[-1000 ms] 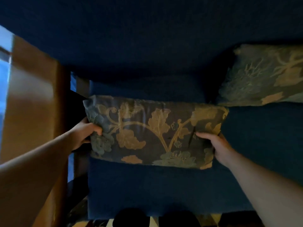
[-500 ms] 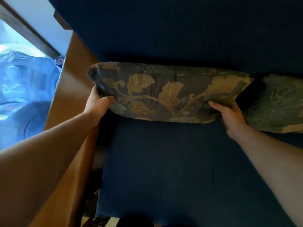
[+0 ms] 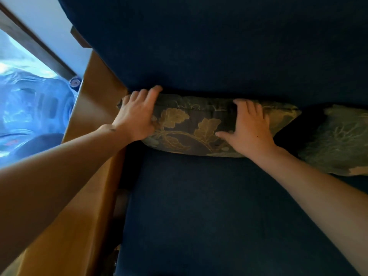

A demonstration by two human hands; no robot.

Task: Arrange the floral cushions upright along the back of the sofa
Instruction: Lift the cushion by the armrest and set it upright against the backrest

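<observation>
Both hands lie flat with fingers spread on the front of a floral cushion [image 3: 199,126], which stands on the dark blue sofa seat [image 3: 209,216] leaning against the sofa back [image 3: 219,46]; the left hand [image 3: 137,114] covers its left end, fingertips curling over the top edge, and the right hand [image 3: 249,126] presses near its right end. A second floral cushion [image 3: 338,140] sits just beyond the right hand; a wooden armrest [image 3: 89,176] runs under the left forearm.
</observation>
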